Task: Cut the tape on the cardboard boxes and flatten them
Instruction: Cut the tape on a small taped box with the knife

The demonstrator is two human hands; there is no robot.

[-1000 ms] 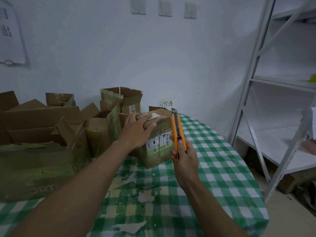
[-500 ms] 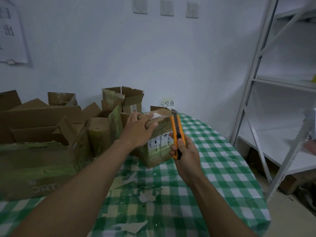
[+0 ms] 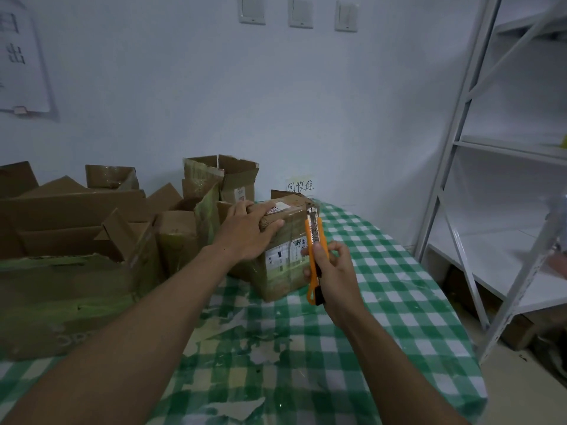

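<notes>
A small taped cardboard box [image 3: 280,271] with white shipping labels stands on the green checked table [image 3: 383,302]. My left hand [image 3: 248,233] lies flat over its top left corner and grips it. My right hand [image 3: 333,271] is closed around an orange utility knife [image 3: 314,253], held upright just right of the box. The blade tip sits at the box's top right edge.
Several opened cardboard boxes [image 3: 76,240] crowd the left and back of the table. A white metal shelf rack [image 3: 497,179] stands to the right. A handwritten paper sign [image 3: 300,186] hangs on the wall behind the box. The tablecloth is worn in front.
My right hand has slid slightly lower along the knife handle and the knife has shifted a little right. The left hand stays on the box.
</notes>
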